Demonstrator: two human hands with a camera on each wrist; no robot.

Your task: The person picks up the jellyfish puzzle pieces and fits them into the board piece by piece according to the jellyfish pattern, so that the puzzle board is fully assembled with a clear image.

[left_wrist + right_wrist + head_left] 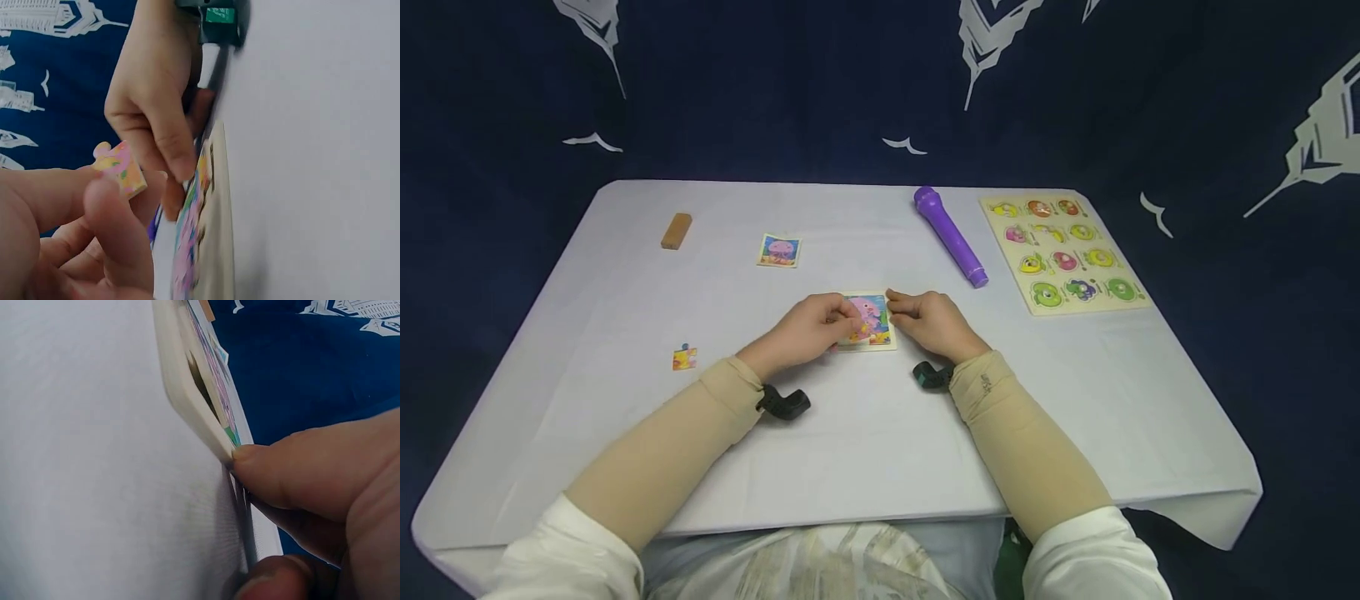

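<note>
Near the middle of the table lies a small jigsaw puzzle in a cream tray (892,340), its picture pink, blue and yellow. Above the tray's left side my left hand (820,323) pinches a pink and yellow jigsaw piece (122,169) between thumb and forefinger, seen in the left wrist view. My right hand (931,323) holds the tray's right edge near the far corner; its thumb (269,465) presses on the rim in the right wrist view. Part of the puzzle is hidden under my left fingers. Another jigsaw piece (685,358) lies apart on the left.
A small picture card (779,252) lies beyond the tray, and a brown wooden block (677,231) sits far left. To the right are a purple microphone (951,237) and a fruit puzzle board (1067,254). All rest on a white-covered table (1075,400).
</note>
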